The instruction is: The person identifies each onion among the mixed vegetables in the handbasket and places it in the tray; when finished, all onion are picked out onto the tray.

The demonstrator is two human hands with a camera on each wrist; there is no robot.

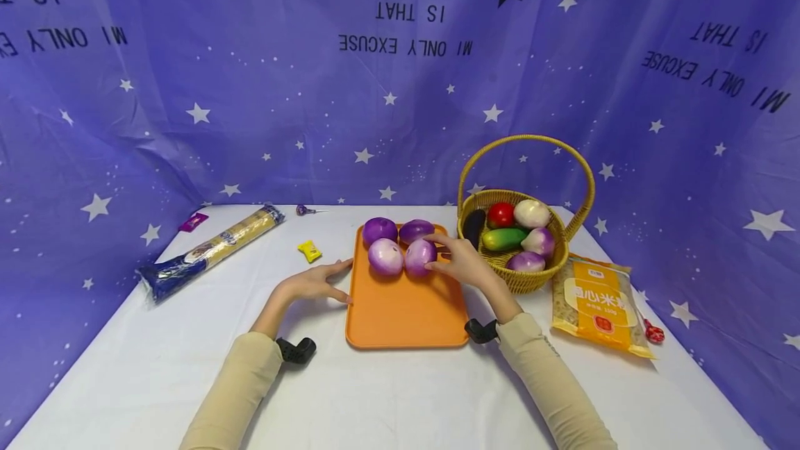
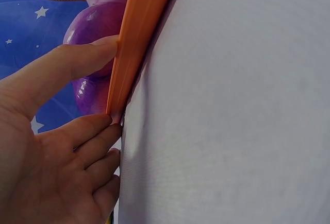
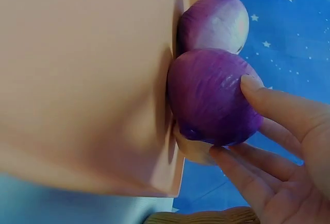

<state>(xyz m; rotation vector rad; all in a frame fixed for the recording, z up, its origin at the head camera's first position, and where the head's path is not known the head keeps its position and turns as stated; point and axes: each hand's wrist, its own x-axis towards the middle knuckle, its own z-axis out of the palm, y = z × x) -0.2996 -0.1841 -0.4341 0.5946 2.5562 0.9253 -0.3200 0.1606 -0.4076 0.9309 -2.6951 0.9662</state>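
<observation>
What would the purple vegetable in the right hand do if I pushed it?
The purple vegetable would probably roll once the right hand lets go, because it's rounded. It might feel slippery, since its skin looks smooth and shiny. Pushed left, it would likely bump the purple-and-white vegetable beside it.

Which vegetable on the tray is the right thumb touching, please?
The near right vegetable of four; the right hand rests its thumb on it alone.
</observation>
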